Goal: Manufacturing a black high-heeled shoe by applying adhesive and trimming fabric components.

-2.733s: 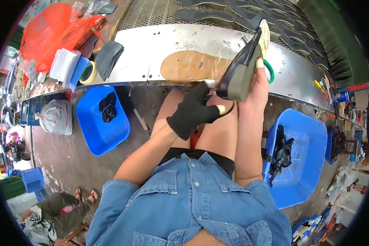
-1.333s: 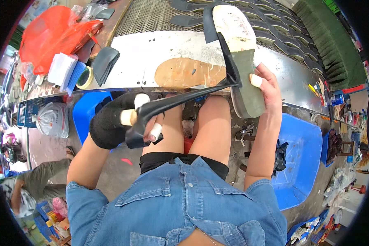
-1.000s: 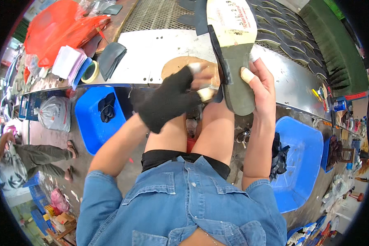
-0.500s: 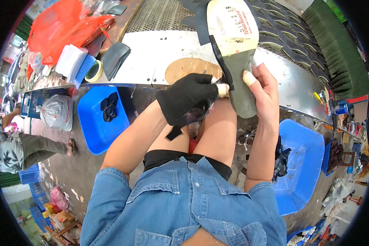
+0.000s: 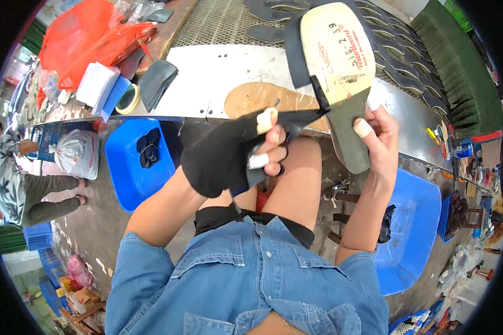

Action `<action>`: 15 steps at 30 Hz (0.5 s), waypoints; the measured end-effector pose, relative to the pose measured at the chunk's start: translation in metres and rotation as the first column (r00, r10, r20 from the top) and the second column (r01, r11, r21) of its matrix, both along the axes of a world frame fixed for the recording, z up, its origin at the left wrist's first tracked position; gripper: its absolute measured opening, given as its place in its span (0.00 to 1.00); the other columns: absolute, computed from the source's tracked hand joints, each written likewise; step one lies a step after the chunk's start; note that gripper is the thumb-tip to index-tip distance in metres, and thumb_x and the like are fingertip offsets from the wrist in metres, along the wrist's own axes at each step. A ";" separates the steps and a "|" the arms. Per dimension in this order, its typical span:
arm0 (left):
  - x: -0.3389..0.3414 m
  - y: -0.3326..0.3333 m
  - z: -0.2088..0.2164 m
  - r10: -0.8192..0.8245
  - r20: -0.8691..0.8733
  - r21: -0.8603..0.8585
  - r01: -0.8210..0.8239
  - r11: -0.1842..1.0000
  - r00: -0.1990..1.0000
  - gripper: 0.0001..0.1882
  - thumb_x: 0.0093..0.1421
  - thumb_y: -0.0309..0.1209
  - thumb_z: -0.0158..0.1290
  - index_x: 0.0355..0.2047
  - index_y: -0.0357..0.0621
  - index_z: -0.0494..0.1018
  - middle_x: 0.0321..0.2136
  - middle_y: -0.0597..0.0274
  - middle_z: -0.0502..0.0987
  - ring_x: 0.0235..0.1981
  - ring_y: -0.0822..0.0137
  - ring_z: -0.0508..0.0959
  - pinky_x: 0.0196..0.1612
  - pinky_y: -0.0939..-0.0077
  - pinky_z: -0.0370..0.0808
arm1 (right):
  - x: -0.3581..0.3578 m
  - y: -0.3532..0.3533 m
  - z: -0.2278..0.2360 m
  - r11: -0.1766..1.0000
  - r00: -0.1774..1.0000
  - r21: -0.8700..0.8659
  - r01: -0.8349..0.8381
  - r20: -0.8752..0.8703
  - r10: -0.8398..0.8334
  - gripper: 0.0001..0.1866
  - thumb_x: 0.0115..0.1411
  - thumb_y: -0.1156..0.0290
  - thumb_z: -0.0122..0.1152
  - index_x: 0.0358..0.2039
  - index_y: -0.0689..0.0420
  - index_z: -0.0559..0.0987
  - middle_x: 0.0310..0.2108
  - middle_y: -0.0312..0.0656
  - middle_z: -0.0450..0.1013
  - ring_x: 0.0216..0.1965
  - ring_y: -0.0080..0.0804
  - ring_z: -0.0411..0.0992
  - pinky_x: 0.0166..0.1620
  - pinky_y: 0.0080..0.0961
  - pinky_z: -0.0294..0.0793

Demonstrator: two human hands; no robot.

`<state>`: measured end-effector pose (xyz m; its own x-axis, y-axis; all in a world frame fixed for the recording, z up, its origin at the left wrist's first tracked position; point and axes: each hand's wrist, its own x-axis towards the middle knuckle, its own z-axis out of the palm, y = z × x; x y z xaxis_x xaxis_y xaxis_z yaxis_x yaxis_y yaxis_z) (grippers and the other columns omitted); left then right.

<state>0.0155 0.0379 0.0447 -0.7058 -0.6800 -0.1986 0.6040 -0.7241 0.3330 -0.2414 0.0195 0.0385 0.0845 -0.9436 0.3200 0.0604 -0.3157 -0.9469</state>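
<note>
My right hand (image 5: 381,134), its thumb wrapped in pale tape, grips a shoe insole board (image 5: 336,47) by its olive-green heel end. The board stands tilted above the bench edge, its cream front part pointing away from me. A dark sheet (image 5: 297,56) shows behind its left side. My left hand (image 5: 223,153) wears a black fingerless glove and has taped fingertips. Its closed fingers hold a black strip (image 5: 302,118), stretched taut to the board's left edge, where the strip folds upward along the rim. More dark material hangs below the left hand, partly hidden.
On the metal bench (image 5: 193,84) lie a brown sole-shaped board (image 5: 251,99), a tape roll (image 5: 128,99) and dark sheets (image 5: 157,81). Many dark sole pieces cover the mesh (image 5: 218,25) behind. Blue tubs (image 5: 134,184) (image 5: 411,223) stand on both sides. Another person (image 5: 28,184) stands at far left.
My left hand has moved left and toward me, drawing the strip out from the board's edge. The right hand and board have shifted right. The person at far left has moved.
</note>
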 end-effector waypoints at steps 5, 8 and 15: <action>0.022 0.009 0.007 -0.078 0.055 -0.077 0.082 0.994 0.995 0.06 0.60 0.33 0.48 0.29 0.47 0.66 0.22 0.66 0.66 0.19 0.73 0.61 0.25 0.74 0.63 | -0.018 -0.002 0.005 1.000 1.000 0.008 -0.029 0.006 0.029 0.14 0.50 0.75 0.63 0.38 0.65 0.75 0.32 0.37 0.75 0.31 0.17 0.70 0.33 0.14 0.67; 0.029 0.011 0.010 -0.107 0.105 -0.062 0.113 0.992 0.989 0.06 0.60 0.32 0.48 0.28 0.46 0.65 0.21 0.65 0.65 0.19 0.72 0.61 0.25 0.74 0.64 | -0.036 -0.015 -0.008 0.998 0.996 -0.012 -0.060 -0.061 0.059 0.14 0.49 0.74 0.63 0.37 0.63 0.76 0.30 0.36 0.75 0.29 0.16 0.69 0.31 0.13 0.66; 0.063 0.014 0.008 -0.188 0.104 -0.144 0.202 0.969 0.977 0.07 0.59 0.33 0.48 0.28 0.46 0.64 0.21 0.64 0.65 0.19 0.70 0.63 0.25 0.73 0.64 | -0.072 -0.031 -0.014 0.991 0.986 -0.035 0.127 -0.106 -0.130 0.13 0.52 0.71 0.62 0.38 0.61 0.76 0.31 0.37 0.75 0.28 0.18 0.70 0.31 0.15 0.68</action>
